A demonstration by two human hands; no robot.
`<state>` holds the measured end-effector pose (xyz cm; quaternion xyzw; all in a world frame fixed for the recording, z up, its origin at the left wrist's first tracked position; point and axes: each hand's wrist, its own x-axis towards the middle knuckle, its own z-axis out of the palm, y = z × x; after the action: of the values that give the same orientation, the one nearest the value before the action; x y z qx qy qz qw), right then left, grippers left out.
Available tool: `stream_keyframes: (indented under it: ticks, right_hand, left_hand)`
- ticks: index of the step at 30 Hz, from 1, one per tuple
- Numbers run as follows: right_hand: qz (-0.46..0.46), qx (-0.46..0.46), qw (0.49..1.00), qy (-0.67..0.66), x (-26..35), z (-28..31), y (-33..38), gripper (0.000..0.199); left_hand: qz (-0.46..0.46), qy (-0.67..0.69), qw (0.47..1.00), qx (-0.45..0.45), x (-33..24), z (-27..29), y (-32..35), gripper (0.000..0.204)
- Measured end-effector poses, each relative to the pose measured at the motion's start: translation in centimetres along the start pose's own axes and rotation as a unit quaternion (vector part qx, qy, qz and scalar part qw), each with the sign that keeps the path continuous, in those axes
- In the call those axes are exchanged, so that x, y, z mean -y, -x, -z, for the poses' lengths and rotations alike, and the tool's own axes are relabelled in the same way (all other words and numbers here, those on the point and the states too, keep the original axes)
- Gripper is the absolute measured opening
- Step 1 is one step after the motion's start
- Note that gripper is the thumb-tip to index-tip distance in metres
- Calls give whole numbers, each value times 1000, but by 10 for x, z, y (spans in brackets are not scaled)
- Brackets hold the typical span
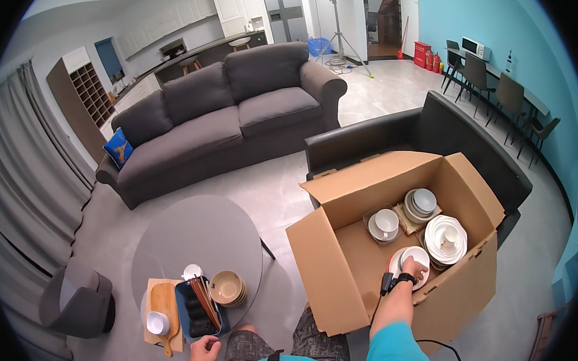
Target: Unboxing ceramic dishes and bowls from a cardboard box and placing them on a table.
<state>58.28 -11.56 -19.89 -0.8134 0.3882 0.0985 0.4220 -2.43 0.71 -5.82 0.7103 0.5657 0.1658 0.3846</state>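
Observation:
My right hand (415,270) reaches down into an open cardboard box (327,259), its fingers closed at the edge of a small white bowl (419,254). Under that bowl lies a white plate (395,259) with a red rim. Close by in the box are a stack of white plates (445,242) topped by a small cup, stacked grey-white bowls (424,201), and a white cup (386,221) on a dish. Nothing shows in my left hand (203,354), whose fingers are curled beside a dark blue tray (220,307) holding black items and brown sticks.
On the round grey table (187,224) stand brown bowls (227,287), a wooden cutting board (162,298), white bowls (158,323) and a white cup (192,271). A black armchair (467,142) stands behind the box. Beyond are a grey sofa (200,125) and a tripod (338,34).

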Motion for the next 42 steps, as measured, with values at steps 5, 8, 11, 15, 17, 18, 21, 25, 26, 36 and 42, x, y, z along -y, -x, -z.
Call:
stream_keyframes:
  ticks: [5,8,11,15,17,18,21,25,26,36,42]
  right_hand:
    - [-35,-40,996,-73,-5,0,9,66]
    - [-77,-5,984,-159,-22,-20,-32,60]
    - [-80,18,958,-274,-43,-36,-57,57]
    - [-126,115,895,-413,-54,-53,-69,62]
    - [-116,111,876,-455,-49,-40,-52,60]
    - [-110,120,873,-460,-52,-43,-59,61]
    - [-97,120,875,-458,-62,-54,-81,62]
    - [-109,126,873,-458,-57,-48,-61,63]
    - [-87,137,871,-464,-48,-44,-55,62]
    - [169,393,788,-443,66,40,69,48]
    - [219,595,690,-350,51,79,209,42]
  left_hand:
    - [-24,-54,998,5,-26,-6,-12,22]
    - [-20,-58,997,35,-44,-14,-20,24]
    - [-19,-79,995,59,-60,-16,-31,25]
    - [-28,-83,992,90,-79,-19,-48,28]
    - [-43,-77,990,106,-86,-24,-60,29]
    - [-52,-74,989,118,-91,-24,-68,30]
    - [-49,-66,988,134,-93,-28,-72,31]
    - [-42,-47,989,134,-73,-25,-63,30]
    - [-47,-46,989,134,-72,-23,-62,30]
    - [-140,66,983,98,-67,-16,-69,22]
    - [-127,322,921,180,-92,-27,-71,34]
